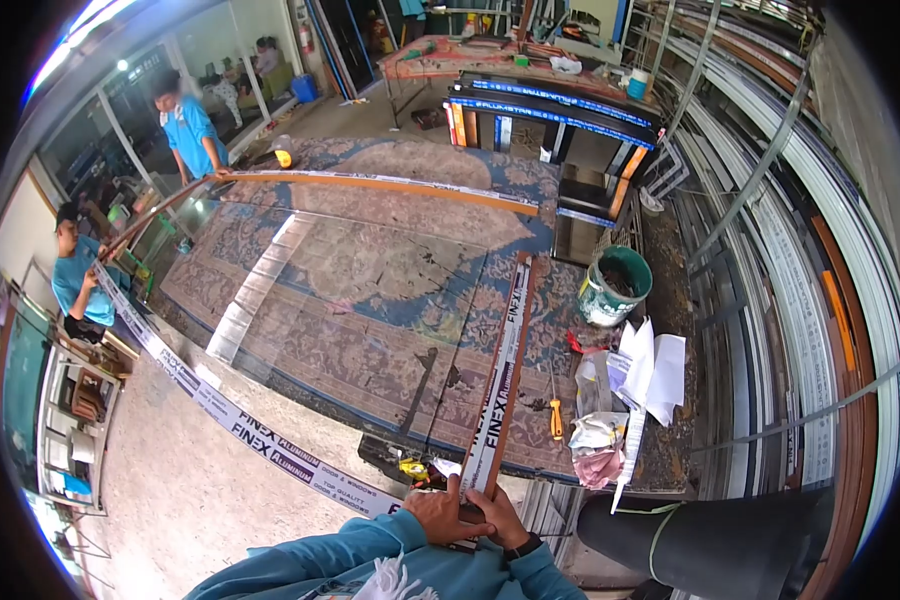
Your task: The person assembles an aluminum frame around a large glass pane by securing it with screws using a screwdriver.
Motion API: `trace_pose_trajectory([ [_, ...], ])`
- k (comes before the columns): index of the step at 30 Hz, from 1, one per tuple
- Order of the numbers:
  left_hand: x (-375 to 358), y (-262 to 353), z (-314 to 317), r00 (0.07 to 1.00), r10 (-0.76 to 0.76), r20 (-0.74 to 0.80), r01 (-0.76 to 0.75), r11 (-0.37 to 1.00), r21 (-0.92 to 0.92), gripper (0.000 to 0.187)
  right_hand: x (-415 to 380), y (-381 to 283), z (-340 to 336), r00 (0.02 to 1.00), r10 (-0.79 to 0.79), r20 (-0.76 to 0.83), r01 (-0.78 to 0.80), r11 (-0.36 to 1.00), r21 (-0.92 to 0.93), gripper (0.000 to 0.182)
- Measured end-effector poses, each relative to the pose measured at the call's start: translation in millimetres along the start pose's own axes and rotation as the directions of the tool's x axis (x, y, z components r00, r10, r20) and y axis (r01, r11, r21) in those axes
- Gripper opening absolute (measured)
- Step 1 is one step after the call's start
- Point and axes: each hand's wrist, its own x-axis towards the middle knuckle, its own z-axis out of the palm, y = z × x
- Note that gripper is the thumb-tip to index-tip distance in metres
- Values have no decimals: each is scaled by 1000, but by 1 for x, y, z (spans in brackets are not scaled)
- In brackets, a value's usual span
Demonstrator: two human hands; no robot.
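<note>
My left hand (438, 515) and my right hand (500, 519) are together at the near edge of the table, both gripping the near end of a brown aluminum profile (503, 375) with printed film. That profile runs away from me over the carpet-covered table. A long FINEX-labelled profile (240, 425) extends from beside my left hand to the far left, where a co-worker (75, 275) in blue holds its other end. Another profile (380, 183) lies along the far side of the table, near a second co-worker (192, 130). A glass pane (370, 310) rests on the carpet.
A green bucket (615, 285), a screwdriver (556, 418) and crumpled papers (610, 400) sit on the table's right side. Black frames (555, 115) stand at its far end. A dark roll (710, 545) lies at lower right, below racks of profiles (770, 300).
</note>
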Motion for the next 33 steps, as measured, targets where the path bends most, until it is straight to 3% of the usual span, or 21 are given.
trace_pose_trajectory([
  [4, 5, -10, 7, 997, 63, -38, -61, 997, 50, 117, -1, 10, -4, 993, -8, -118, 1, 998, -60, 43],
  [6, 10, -17, 8, 992, 124, -14, -125, 992, -35, 113, -7, 13, -2, 985, 62, -162, -50, 996, 79, 43],
  [12, 33, -42, 6, 977, 208, -47, -211, 975, -74, 103, -21, 50, -17, 983, 90, -162, -58, 980, 192, 41],
  [14, 33, -44, -1, 971, 239, 0, -238, 966, -99, 100, -22, 75, -35, 974, -63, -216, 60, 998, -18, 38],
  [15, 35, -48, 1, 962, 271, -33, -273, 953, -130, 97, -33, 53, -15, 983, 44, -176, -26, 994, 106, 38],
  [16, 35, -49, 1, 961, 273, -40, -276, 951, -137, 97, -39, 49, -8, 983, 45, -176, -29, 995, 96, 38],
  [18, 37, -50, 0, 965, 263, -9, -261, 954, -145, 92, -44, 46, 5, 977, -99, -189, 92, 995, -50, 39],
  [22, 39, -53, 3, 955, 292, -40, -295, 946, -137, 89, -63, 19, 46, 965, 27, -261, -26, 1000, 6, 38],
  [24, 43, -54, 4, 959, 280, -36, -282, 947, -156, 91, -69, 18, 53, 967, -250, -49, 222, 923, -314, 35],
  [27, 42, -54, 0, 957, 288, -21, -287, 941, -182, 93, -72, 17, 60, 953, -287, -92, 226, 883, -412, 35],
  [28, 42, -56, -4, 957, 289, -22, -288, 941, -180, 93, -71, 18, 61, 953, -289, -91, 228, 882, -412, 35],
  [30, 47, -62, -17, 931, 351, -99, -364, 906, -215, 95, -70, 21, 62, 971, -210, -115, 188, 966, -179, 40],
  [31, 53, -66, -30, 934, 325, -146, -345, 928, -139, 106, -70, 21, 65, 971, -211, -116, 188, 965, -180, 40],
  [32, 90, -85, -25, 876, 361, -321, -411, 906, -102, 117, -69, 19, 71, 972, -208, -113, 196, 975, -105, 42],
  [33, 58, -65, -91, 932, 269, -244, -320, 925, -203, 122, -68, 17, 76, 973, -202, -111, 199, 979, -32, 44],
])
